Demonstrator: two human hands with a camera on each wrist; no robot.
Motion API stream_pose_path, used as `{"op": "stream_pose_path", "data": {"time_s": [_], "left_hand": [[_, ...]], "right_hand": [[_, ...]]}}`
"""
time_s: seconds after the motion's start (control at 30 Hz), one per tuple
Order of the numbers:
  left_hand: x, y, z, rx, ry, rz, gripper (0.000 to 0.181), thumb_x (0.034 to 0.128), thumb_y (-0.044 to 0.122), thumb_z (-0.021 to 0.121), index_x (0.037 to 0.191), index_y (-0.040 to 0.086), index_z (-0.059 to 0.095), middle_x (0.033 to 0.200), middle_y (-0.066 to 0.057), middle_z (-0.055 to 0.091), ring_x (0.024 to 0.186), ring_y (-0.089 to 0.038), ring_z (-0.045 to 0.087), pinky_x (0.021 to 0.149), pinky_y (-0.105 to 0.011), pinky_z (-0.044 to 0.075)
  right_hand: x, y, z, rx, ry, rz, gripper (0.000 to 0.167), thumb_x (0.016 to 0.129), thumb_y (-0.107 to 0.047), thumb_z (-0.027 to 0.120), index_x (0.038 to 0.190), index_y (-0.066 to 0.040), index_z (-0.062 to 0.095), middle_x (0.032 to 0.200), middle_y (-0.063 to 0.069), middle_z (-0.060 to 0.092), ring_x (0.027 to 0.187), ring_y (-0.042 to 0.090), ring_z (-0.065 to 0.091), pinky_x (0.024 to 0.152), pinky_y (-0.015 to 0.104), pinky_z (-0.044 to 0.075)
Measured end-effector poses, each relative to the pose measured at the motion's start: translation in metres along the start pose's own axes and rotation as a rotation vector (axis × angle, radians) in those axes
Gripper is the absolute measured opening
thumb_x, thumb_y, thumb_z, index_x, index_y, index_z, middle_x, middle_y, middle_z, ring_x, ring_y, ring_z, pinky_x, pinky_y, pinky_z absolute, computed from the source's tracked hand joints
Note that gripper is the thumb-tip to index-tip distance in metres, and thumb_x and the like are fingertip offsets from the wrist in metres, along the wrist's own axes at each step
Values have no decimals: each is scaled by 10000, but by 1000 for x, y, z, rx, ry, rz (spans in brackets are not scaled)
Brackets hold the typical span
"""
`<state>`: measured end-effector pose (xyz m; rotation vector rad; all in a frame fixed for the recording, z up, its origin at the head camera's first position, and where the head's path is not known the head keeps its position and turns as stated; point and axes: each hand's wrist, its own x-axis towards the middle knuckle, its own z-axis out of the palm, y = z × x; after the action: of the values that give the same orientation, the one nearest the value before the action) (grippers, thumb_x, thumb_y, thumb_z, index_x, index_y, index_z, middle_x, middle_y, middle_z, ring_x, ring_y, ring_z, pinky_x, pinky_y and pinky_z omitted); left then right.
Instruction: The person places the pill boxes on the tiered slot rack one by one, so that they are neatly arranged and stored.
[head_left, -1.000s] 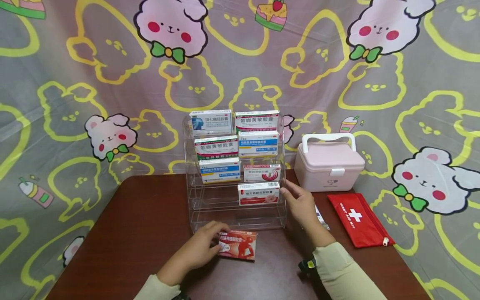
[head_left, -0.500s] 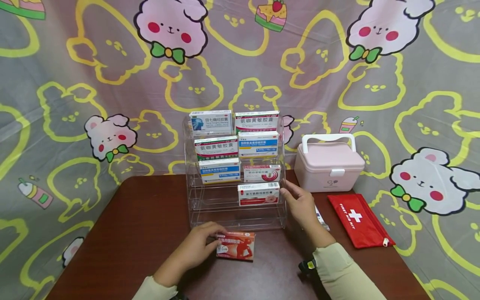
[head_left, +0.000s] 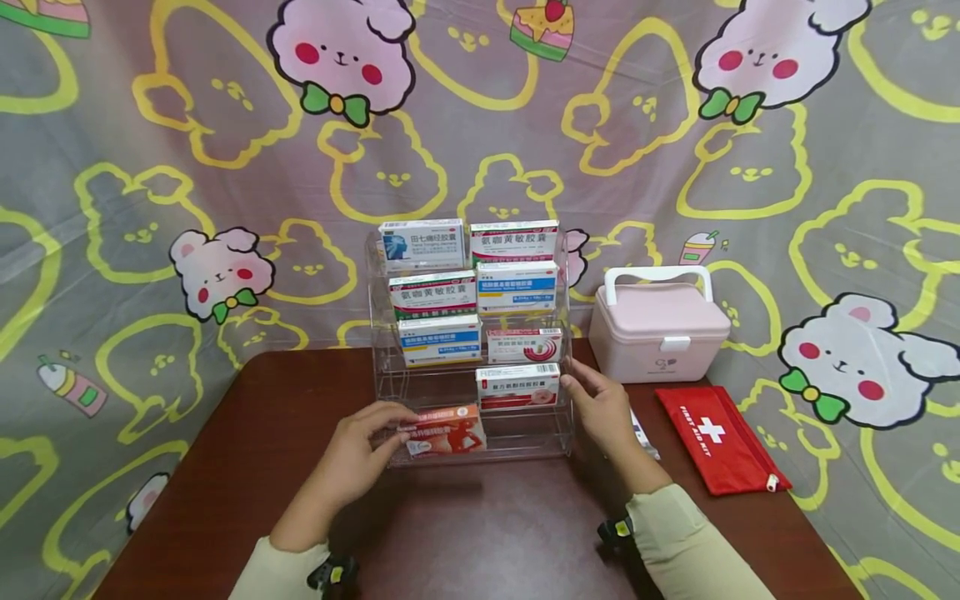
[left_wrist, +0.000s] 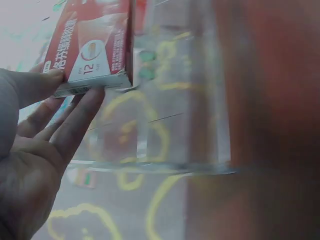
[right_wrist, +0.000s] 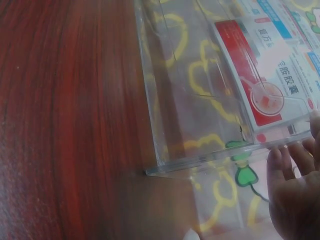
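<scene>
My left hand pinches a red-orange medicine box by its left end. In the left wrist view the thumb lies on the face of that box, with fingers underneath. The box is in front of the lower tiers of a clear acrylic display rack; whether it touches the rack cannot be told. My right hand grips the rack's right side edge, beside a white-and-red medicine box. In the right wrist view, fingers lie along the outside of the side panel.
Upper tiers bear several medicine boxes, including a blue-and-white box and a green-and-white box. Right of the rack stand a pink lidded case and a red first aid pouch. A small white packet lies partly behind my right forearm.
My left hand has lifted the red-orange box off the table and carried it forward and up to the rack's lower front. My right hand has stayed at the rack's side.
</scene>
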<state>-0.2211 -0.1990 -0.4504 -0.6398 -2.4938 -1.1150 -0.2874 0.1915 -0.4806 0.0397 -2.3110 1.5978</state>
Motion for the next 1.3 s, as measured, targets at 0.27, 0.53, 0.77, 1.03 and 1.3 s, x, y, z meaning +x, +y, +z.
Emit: {"op": "stream_pose_path", "data": {"time_s": [0.27, 0.53, 0.77, 1.03, 1.3], "left_hand": [[31, 9, -35, 89, 234, 51, 348, 938, -122, 774, 1184, 122, 809, 1230, -66, 742, 1095, -280, 749, 813, -476, 684], [50, 12, -38, 274, 180, 99, 320, 936, -98, 785, 1202, 78, 812, 1207, -94, 737, 1096, -318, 733, 918, -520, 660], [52, 13, -33, 327, 115, 121, 323, 928, -80, 803, 1211, 76, 804, 1216, -113, 722, 1087, -324, 733, 950, -514, 657], [53, 11, -35, 305, 102, 123, 306, 936, -61, 803, 1201, 91, 813, 1200, -104, 731, 1077, -320, 738, 961, -517, 653], [55, 5, -27, 328, 27, 126, 272, 959, -74, 762, 1171, 92, 799, 1175, -99, 726, 1063, -312, 734, 935, -510, 654]], "right_hand": [[0, -1, 0, -8, -5, 10, 458, 1046, -352, 763, 1458, -158, 717, 1455, 30, 715, 1359, 222, 664, 944, 50, 462], [0, 0, -1, -20, -9, 4, 465, 1040, -347, 773, 1455, -145, 719, 1452, 42, 715, 1355, 238, 669, 935, 56, 471], [2, 1, -1, -23, -7, 9, 461, 1040, -359, 770, 1456, -166, 721, 1452, 20, 716, 1361, 213, 663, 950, 67, 473], [1, 0, -2, -36, -3, 6, 467, 1036, -352, 777, 1458, -161, 718, 1454, 31, 715, 1362, 239, 669, 1101, 411, 570], [0, -1, -1, -31, -1, 9, 459, 1035, -342, 781, 1456, -169, 721, 1449, 29, 719, 1351, 224, 674, 1029, 220, 552]]}}
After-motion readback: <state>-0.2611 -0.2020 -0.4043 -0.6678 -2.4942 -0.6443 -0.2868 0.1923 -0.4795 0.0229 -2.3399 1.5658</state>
